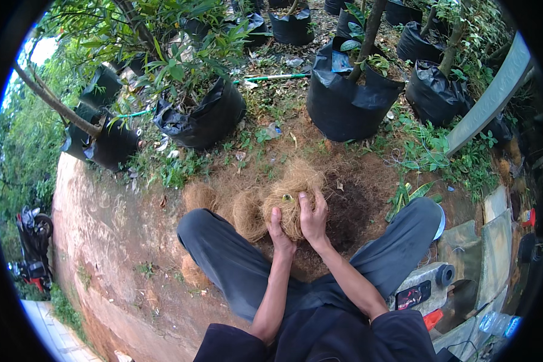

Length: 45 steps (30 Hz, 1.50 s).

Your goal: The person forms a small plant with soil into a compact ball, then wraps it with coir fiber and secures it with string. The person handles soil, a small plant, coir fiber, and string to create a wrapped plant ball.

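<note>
A loose ball of brown fibre, apparently coconut coir (294, 178), is held between both my hands in front of my crossed legs. A small green plant tip (287, 197) pokes out of its middle. My left hand (281, 237) cups the lower left side, thumb up. Against the right side presses my right hand (313, 221), its fingers curled over the fibre. Two more clumps of fibre (248, 216) (199, 197) rest on the ground to the left. Dark loose soil (350, 210) is spread just right of the ball.
Black grow bags (350, 106) with plants stand ahead. Variegated leaves (409, 199) and tangled thin string (407, 162) lie near my right knee. A phone (413, 295) rests on a concrete block (434, 292); a plastic bottle (497, 323) lies beyond. A leaning post (488, 95) rises at right.
</note>
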Available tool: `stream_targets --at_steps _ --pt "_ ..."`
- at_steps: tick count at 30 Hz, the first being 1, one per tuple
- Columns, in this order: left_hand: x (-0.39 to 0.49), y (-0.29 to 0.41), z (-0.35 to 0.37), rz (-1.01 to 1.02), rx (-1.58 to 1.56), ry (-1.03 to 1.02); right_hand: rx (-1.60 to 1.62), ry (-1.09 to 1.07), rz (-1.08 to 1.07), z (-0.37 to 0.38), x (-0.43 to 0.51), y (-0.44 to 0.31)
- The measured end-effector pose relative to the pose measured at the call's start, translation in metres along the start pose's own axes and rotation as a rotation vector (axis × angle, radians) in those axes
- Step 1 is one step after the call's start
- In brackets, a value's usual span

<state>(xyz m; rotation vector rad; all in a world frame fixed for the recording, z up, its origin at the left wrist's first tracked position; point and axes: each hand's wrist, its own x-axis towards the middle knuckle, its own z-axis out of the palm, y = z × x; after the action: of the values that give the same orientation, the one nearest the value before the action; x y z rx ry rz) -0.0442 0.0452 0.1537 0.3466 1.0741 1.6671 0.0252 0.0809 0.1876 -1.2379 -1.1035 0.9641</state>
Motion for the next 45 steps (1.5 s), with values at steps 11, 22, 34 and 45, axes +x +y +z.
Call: stream_targets --at_steps 11,22,34,45 --pt "0.026 0.041 0.009 -0.348 -0.11 -0.073 -0.138 0.003 0.08 -0.005 0.023 0.006" --pt "0.034 0.015 0.001 -0.407 -0.303 -0.077 -0.162 -0.105 0.123 0.003 0.025 0.024" --pt "0.052 0.013 -0.021 -0.342 -0.364 0.05 0.428 0.344 0.039 -0.065 0.069 0.01" --pt "0.056 0.006 -0.021 -0.256 -0.29 0.341 0.763 0.199 0.267 -0.016 -0.042 0.0"
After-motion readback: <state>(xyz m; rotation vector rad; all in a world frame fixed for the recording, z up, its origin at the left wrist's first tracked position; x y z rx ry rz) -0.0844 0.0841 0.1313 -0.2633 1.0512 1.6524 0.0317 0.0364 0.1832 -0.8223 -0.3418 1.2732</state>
